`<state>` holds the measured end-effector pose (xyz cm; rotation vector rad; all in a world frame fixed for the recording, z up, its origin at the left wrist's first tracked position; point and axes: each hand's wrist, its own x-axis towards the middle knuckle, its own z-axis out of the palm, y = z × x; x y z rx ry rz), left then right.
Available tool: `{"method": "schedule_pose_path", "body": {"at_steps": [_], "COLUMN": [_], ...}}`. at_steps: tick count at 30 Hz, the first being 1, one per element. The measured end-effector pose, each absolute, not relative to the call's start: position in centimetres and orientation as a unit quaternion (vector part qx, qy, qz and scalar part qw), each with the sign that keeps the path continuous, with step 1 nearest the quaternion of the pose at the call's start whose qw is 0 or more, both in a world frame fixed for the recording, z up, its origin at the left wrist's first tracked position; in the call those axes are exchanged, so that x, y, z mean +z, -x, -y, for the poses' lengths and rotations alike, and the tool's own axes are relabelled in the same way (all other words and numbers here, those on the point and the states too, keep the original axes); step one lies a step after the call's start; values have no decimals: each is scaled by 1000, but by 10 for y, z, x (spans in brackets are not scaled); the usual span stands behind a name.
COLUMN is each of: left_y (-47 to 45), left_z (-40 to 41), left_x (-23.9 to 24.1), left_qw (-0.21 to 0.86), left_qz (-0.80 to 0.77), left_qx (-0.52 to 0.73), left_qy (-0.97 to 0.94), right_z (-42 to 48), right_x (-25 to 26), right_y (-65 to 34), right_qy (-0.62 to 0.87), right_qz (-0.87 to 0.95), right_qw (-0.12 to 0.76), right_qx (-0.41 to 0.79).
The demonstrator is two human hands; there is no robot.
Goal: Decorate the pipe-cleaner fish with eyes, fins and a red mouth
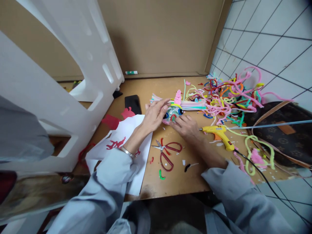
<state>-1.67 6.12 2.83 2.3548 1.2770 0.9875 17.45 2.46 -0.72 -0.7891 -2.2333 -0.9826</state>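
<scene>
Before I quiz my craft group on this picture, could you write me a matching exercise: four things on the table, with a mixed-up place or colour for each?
Things:
1. Figure
2. Scissors
3. Glue gun
4. Phone

Places or colours:
A. Black
B. Between the left hand and the right hand
C. Red-handled
D. Yellow

Right pairs: 1-B, 2-C, 3-D, 4-A

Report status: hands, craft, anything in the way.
Left hand and right hand on craft. Scissors lying open, apart from both hands. Glue gun beside right hand.
</scene>
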Motion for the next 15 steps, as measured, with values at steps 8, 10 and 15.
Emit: {"method": "schedule_pose_path", "body": {"at_steps": [8, 10, 15], "left_y": [13, 12, 12], "left_z": [-62, -62, -62], "left_x": [28, 26, 24], "left_qw": [125, 122, 86], "left_qz": [-430, -416, -415], "left_qx": [316, 323, 342], "left_qy": [-837, -841, -839], "right_z": [-29, -30, -29], "right_x": [-18, -20, -19], "right_y": [-176, -177, -177], "right_qy": [334, 332, 319], "right_qz": [846, 851, 842], "right_qw": [266, 275, 296], "right_qx": [-320, -299, -318]}}
